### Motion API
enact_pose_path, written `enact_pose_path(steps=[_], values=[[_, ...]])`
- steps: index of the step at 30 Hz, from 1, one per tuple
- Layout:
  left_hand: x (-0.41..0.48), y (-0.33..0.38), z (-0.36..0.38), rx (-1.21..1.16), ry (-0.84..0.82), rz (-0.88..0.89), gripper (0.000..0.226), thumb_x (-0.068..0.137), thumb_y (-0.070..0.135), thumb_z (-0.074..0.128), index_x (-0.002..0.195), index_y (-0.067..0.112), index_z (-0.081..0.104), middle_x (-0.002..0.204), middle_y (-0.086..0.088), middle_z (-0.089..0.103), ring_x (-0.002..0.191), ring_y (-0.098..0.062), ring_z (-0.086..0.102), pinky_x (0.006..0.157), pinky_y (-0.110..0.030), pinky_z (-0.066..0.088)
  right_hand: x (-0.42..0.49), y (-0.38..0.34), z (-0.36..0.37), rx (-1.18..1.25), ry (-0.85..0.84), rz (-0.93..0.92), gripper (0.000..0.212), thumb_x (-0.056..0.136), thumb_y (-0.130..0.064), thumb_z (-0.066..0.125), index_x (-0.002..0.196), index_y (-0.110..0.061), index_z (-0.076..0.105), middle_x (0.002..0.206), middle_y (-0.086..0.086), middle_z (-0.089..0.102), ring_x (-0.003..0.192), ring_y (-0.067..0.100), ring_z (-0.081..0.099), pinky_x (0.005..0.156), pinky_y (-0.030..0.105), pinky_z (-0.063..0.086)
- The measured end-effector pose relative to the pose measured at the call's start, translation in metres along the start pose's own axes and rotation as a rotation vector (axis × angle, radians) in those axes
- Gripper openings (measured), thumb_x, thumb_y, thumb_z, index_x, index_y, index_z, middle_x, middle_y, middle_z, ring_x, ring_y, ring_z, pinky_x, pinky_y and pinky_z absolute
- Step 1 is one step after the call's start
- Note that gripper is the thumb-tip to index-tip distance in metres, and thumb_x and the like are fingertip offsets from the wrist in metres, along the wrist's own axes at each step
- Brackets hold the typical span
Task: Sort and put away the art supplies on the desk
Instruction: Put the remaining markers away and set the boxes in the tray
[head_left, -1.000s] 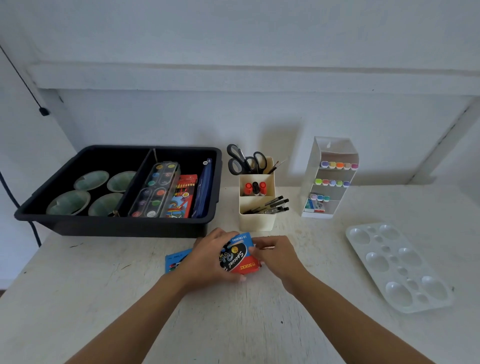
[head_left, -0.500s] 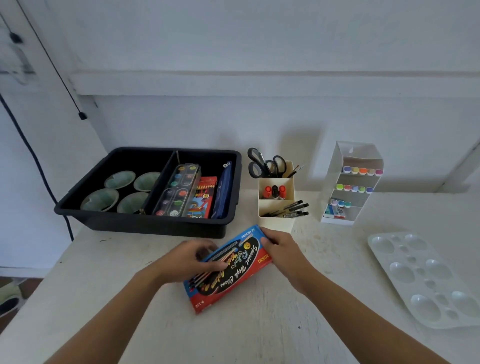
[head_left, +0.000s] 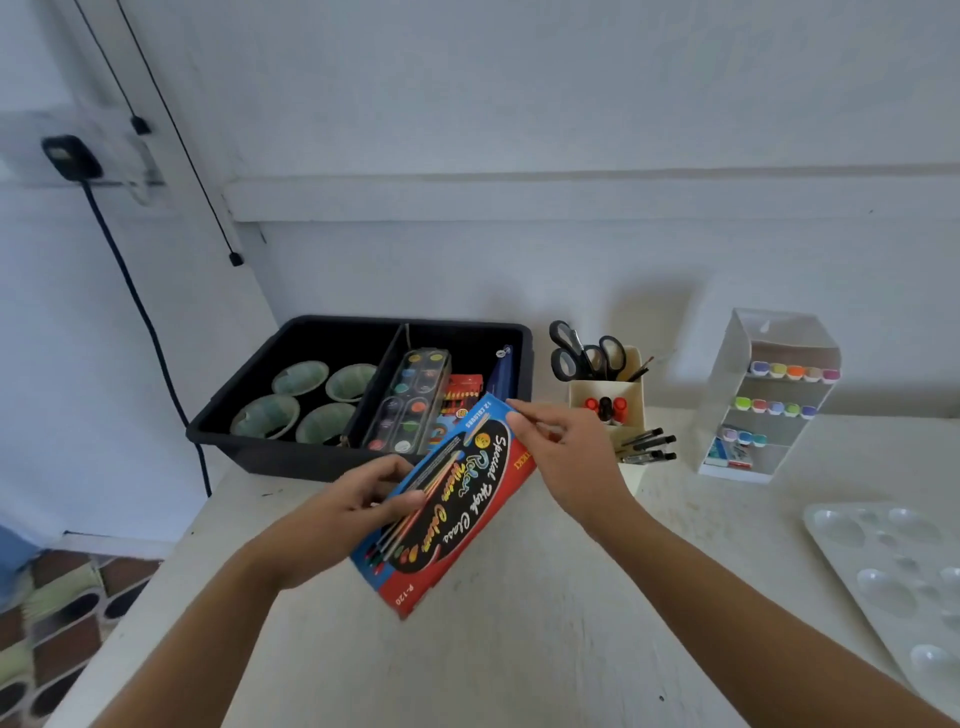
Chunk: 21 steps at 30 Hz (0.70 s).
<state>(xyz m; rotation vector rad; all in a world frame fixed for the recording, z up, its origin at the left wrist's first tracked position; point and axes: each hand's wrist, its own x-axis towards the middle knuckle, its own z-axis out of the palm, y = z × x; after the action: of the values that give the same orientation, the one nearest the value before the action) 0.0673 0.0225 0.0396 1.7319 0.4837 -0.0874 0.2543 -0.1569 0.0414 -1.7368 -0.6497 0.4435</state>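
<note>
A flat blue, black and red water-colour box (head_left: 457, 509) is lifted off the desk and tilted, its far end reaching over the front wall of the black tray (head_left: 270, 457). My left hand (head_left: 353, 514) grips its left long edge, thumb on top. My right hand (head_left: 566, 452) pinches its far right corner. In the tray's right compartment lie a watercolour palette (head_left: 410, 400), a red pencil box (head_left: 462, 389) and a blue case (head_left: 501, 374). Its left compartment holds several green-white bowls (head_left: 301, 376).
A cream organiser (head_left: 608, 405) with scissors, red markers and black pens stands right of the tray. A clear marker rack (head_left: 769, 395) is further right. A white mixing palette (head_left: 893, 561) lies at the desk's right edge. A black cable (head_left: 135, 301) hangs at left.
Both hands have raised the water-colour box from the desk and carried it toward the tray, turning it more lengthwise. The view has swung left.
</note>
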Motion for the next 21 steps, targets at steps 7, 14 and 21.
enact_pose_path(steps=[7,14,21], values=[[0.030,0.030,-0.009,0.008,0.328,0.128,0.030,0.093,0.041,0.062,0.119,0.027,0.058,0.107,-0.002,0.074,0.092,-0.014,0.077,0.065,-0.025,0.061,0.068,-0.024,0.027,-0.045,0.146,-0.054,0.028,0.095,-0.034,0.065,0.122,-0.026,0.058,0.103,-0.010,0.064,0.086,0.005,0.066,0.069,0.021,0.058],[0.090,0.039,-0.012,0.198,0.399,0.112,0.040,0.105,0.027,0.051,0.144,0.019,0.044,0.114,-0.001,0.066,0.095,-0.011,0.071,0.078,-0.032,0.062,0.121,-0.024,0.044,-0.231,0.095,0.047,0.047,0.094,-0.018,0.067,0.132,-0.001,0.047,0.093,-0.003,0.061,0.081,0.010,0.065,0.064,0.025,0.055],[0.126,0.032,-0.035,0.354,0.385,0.122,0.039,0.102,0.027,0.060,0.140,0.021,0.053,0.106,0.010,0.070,0.097,-0.006,0.070,0.079,-0.028,0.061,0.161,-0.030,0.061,-0.382,0.121,0.002,0.030,0.096,-0.010,0.057,0.124,-0.002,0.051,0.119,0.011,0.053,0.090,0.015,0.055,0.050,0.014,0.037]])
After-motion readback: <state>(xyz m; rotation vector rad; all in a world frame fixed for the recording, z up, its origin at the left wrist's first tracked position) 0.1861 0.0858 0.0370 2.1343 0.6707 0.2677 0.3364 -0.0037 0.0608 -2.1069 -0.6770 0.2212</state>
